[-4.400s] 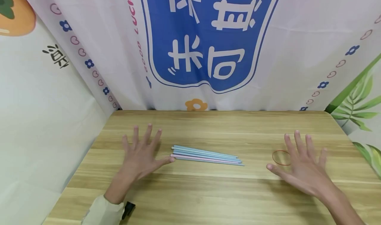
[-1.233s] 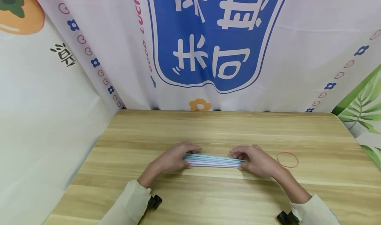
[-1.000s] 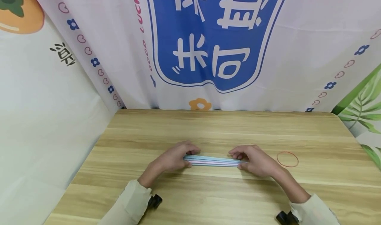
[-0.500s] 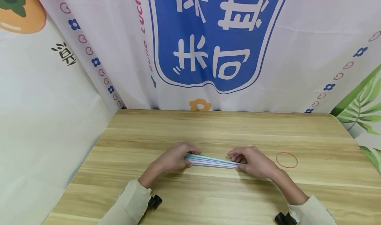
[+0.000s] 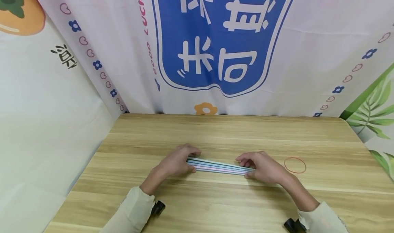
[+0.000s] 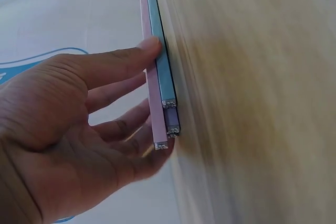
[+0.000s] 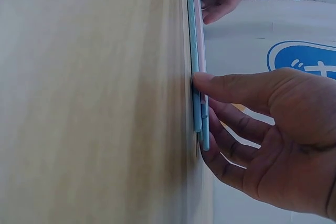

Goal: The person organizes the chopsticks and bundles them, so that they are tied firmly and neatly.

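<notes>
The bundle of sticks [image 5: 219, 166] lies crosswise on the table [image 5: 215, 205], near its middle. The left hand [image 5: 176, 162] is at the bundle's left end, the right hand [image 5: 264, 166] at its right end. The rubber band [image 5: 295, 165] lies flat on the table just right of the right hand. The backdrop [image 5: 215, 48] hangs behind the table.

Left hand [image 5: 176, 160]: no longer flat and spread on the table left of the sticks as at the start; now curled round the left end of the bundle, thumb on the near side, fingers on the far side.
Right hand [image 5: 263, 166]: off the rubber band [image 5: 295, 165], moved inward; now grips the right end of the bundle.
Sticks [image 5: 220, 166]: loose fan at the start, now squeezed into a tight stack between both hands; over the last second it drifts slightly left with the hands.
Rubber band: uncovered, lies apart to the right of the right hand.
Sleeves: both cuffs now in view.
</notes>
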The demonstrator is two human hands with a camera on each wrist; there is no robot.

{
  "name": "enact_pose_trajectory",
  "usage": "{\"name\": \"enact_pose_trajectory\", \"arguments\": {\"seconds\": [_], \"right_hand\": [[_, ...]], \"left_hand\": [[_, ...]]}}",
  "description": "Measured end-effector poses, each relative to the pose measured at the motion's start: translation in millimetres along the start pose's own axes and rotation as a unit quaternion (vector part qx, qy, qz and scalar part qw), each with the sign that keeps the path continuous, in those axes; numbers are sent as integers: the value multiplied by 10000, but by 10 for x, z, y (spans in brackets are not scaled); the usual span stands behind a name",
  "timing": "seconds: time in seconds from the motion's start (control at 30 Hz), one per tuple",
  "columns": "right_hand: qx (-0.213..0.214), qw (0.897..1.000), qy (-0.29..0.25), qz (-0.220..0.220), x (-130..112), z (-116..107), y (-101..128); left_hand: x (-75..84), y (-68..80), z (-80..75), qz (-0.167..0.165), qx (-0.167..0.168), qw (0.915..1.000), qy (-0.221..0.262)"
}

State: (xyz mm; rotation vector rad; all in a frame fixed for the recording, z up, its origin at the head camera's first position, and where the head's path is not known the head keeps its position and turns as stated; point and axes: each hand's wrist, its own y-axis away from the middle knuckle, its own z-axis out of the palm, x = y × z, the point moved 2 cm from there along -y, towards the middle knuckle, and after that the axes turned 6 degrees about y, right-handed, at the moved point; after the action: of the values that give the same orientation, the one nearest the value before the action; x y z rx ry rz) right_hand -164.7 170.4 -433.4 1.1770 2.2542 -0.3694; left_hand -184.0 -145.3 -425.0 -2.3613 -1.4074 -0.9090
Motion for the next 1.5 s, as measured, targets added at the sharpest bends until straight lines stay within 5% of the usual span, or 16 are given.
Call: {"name": "enact_pose_trajectory", "arguments": {"seconds": [0.43,0.83,1.5], "right_hand": [[-58,9999,13,85,-11,14,-13],[-14,10000,16,39,-11,27,-12],[92,9999,-115,-54,-17,57,-10]], "left_hand": [[35,54,10,-624,439,9970,-134],[25,28,28,75,-5,9999,-149],[72,6,94,315,-378,9985,-220]]}}
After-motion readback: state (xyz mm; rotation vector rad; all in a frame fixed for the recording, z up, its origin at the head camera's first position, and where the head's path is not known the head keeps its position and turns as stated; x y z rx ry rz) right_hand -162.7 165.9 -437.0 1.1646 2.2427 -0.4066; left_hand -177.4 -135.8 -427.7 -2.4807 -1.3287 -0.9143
